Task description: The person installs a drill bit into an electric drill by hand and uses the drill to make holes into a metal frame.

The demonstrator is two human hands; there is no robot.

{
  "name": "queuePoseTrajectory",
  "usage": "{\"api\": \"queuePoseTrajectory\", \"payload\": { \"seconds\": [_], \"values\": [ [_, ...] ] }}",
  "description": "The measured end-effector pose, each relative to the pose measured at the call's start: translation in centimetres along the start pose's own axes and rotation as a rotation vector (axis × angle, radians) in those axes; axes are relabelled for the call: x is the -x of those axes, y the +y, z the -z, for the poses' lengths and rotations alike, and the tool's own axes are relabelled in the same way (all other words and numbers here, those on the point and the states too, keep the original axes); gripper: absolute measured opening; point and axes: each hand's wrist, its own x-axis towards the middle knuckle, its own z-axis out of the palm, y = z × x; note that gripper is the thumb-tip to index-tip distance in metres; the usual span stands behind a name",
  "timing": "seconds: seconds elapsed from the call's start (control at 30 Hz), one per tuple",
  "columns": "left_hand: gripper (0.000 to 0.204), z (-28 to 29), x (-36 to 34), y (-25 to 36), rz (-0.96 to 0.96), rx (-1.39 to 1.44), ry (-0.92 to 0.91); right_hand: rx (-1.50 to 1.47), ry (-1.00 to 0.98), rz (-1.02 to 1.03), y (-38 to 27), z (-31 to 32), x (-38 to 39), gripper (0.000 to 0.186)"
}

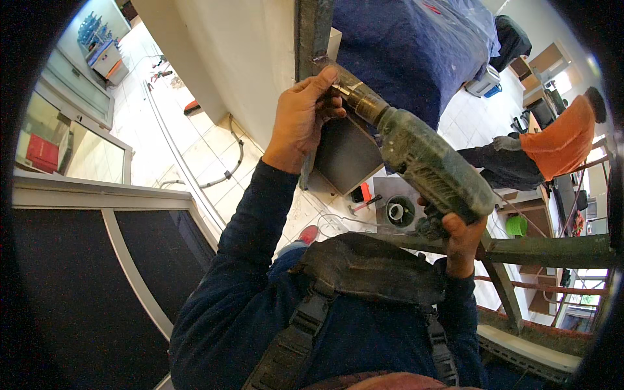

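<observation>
A dusty, dark green power drill [432,156] slants across the middle, its chuck [364,104] pointing up and left at a grey metal post [313,32]. My right hand [463,240] is wrapped round the drill's handle at the lower right. At the nose of the drill, beside the post, my left hand [305,114] is closed in a pinch. Shiny metal shows at its fingertips, but the fingers hide what they hold.
Blue plastic sheeting [390,52] drapes beyond the drill. A metal rail [552,250] crosses at right. Below lie a hammer [365,205] and a dark bucket [398,211]. Another person in an orange top [562,140] is at right. Sliding glass panels [84,136] stand at left.
</observation>
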Motion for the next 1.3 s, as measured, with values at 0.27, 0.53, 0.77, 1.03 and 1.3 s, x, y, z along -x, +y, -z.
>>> {"api": "queuePoseTrajectory", "payload": {
  "seconds": [0.27, 0.53, 0.77, 1.03, 1.3],
  "values": [
    [0.032, 0.2, -0.5, -1.3, 0.032, 0.342, -0.073, 0.062, 0.068, 0.036, 1.5, -0.2, 0.8, 0.077],
    [0.034, 0.0, -1.2, -1.3, 0.045, 0.402, -0.186, -0.276, 0.128, -0.137, -0.9, -2.8, -0.4, 0.07],
    [0.035, 0.2, -2.0, -1.0, -0.021, 0.145, -0.087, -0.018, 0.112, -0.074, 0.5, -1.6, -0.3, 0.082],
    [0.025, 0.6, -3.4, -0.7, -0.007, 0.14, -0.172, 0.043, 0.122, -0.138, -0.7, -3.5, -0.8, 0.085],
    [0.028, 0.3, -2.9, -3.3, 0.063, 0.321, -0.096, -0.139, 0.041, -0.303, -1.5, -5.0, -2.8, 0.071]
  ]
}}
